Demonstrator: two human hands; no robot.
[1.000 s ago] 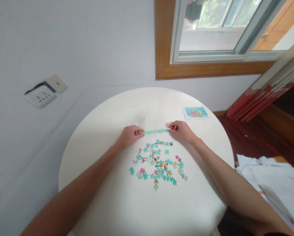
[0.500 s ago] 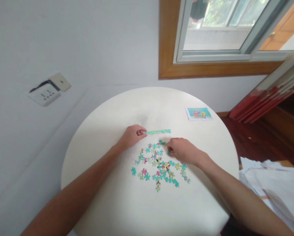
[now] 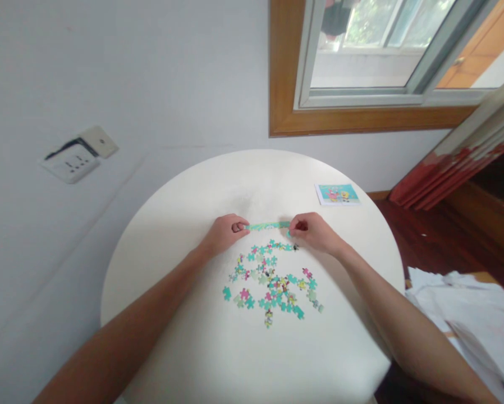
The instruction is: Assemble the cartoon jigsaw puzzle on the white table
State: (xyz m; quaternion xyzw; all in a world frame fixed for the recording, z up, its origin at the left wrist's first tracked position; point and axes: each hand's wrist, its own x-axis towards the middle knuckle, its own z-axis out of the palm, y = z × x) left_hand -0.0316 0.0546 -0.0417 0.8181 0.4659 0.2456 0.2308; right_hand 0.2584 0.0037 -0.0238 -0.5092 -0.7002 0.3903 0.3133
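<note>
A narrow strip of joined jigsaw pieces [image 3: 269,225], mostly green and teal, lies on the white round table [image 3: 172,207]. At its left end, my left hand [image 3: 227,233] has thumb and forefinger closed on the strip's tip. My right hand [image 3: 315,231] is at the opposite end, fingers pinched on a teal puzzle piece [image 3: 289,233] that shows just below the strip. My right fingertips hide part of that piece, so whether it touches the strip I cannot tell. Nearer to me spread many loose puzzle pieces [image 3: 273,286] in teal, pink, yellow and pale green.
A small picture card [image 3: 338,194] with cartoon figures lies at the table's far right. Behind stand a wall with a socket [image 3: 72,163] and a wood-framed window [image 3: 361,119]. White papers [image 3: 466,320] are stacked right of the table, below a red and white curtain [image 3: 429,174].
My right hand has moved up and away from the loose pieces to the strip's right end, carrying a teal piece. My left hand stays at the strip's left end.
</note>
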